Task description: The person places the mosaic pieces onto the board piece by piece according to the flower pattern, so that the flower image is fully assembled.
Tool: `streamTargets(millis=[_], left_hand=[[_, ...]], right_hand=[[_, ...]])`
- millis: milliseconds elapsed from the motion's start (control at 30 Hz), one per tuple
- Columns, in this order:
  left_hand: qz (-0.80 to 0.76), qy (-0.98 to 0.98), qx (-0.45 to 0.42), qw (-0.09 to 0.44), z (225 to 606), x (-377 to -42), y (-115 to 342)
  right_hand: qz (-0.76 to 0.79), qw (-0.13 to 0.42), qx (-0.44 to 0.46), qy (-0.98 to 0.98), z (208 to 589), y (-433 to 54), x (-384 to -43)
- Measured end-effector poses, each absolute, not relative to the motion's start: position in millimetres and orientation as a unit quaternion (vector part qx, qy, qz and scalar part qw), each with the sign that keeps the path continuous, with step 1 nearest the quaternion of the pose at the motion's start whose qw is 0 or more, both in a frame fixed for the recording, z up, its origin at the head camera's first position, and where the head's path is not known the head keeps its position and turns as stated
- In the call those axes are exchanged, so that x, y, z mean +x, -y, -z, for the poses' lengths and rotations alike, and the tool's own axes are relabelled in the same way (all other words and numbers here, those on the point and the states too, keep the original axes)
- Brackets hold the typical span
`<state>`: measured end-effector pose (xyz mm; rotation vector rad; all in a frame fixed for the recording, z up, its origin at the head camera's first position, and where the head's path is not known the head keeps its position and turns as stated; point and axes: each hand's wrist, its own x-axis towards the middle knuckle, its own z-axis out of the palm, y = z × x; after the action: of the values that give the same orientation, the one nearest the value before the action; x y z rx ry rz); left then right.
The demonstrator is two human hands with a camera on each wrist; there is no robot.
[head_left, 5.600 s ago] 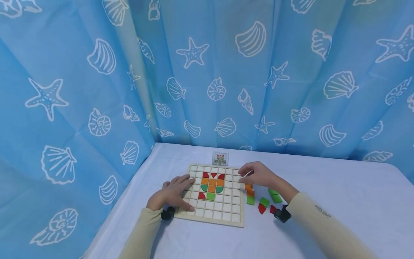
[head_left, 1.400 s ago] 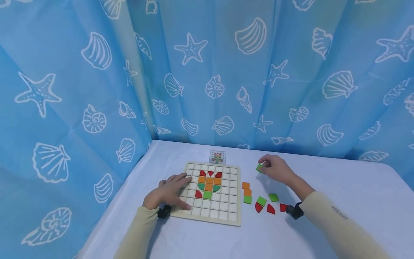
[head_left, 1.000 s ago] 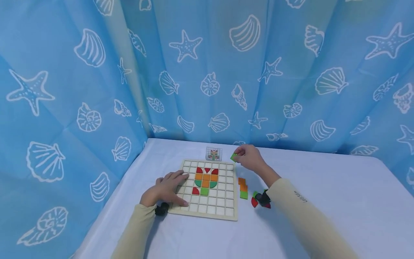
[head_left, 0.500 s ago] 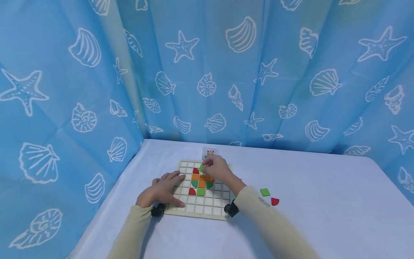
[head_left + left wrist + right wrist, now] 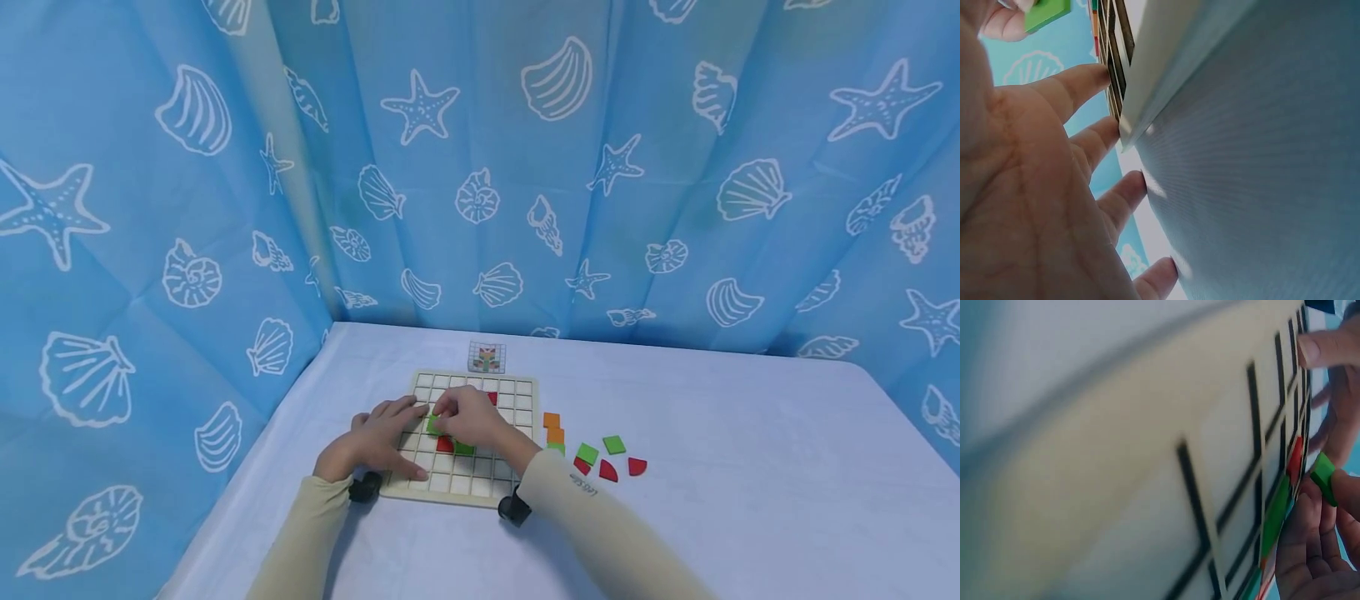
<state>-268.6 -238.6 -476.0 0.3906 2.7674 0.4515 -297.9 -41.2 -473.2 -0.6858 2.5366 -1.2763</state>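
The right hand (image 5: 471, 415) pinches a green square tile (image 5: 433, 426) between thumb and fingers, low over the left part of the wooden grid board (image 5: 442, 497). In the right wrist view this green tile (image 5: 1322, 478) appears tilted, apart from the grid. The left hand (image 5: 377, 439) rests spread along the board's left edge; its thumb and some fingertips lie on the board, while other fingertips reach past its frame in the left wrist view. A red quarter-circle tile (image 5: 445, 444) and another green square (image 5: 464, 449) sit in cells below the right hand, which hides most of the colored pattern.
Right of the board lie orange squares (image 5: 551, 420), green squares (image 5: 614, 444) and red quarter-circle tiles (image 5: 637, 467). Behind it stands a small pattern card (image 5: 487, 357). A blue shell-print curtain (image 5: 480, 250) borders the white-covered table (image 5: 712, 417) at the back and left.
The right hand picked up a green square from the loose tiles at the right and carried it left across the board. The left hand has stayed at the board's edge.
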Motion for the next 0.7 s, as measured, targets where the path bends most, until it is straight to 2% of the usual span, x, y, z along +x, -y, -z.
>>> streamTargets(millis=[700], left_hand=[[-0.155,-0.968,0.133,0.142,482,-271,240]], right_hand=[[0.343,0.116,-0.250,-0.898,476,55,-291]])
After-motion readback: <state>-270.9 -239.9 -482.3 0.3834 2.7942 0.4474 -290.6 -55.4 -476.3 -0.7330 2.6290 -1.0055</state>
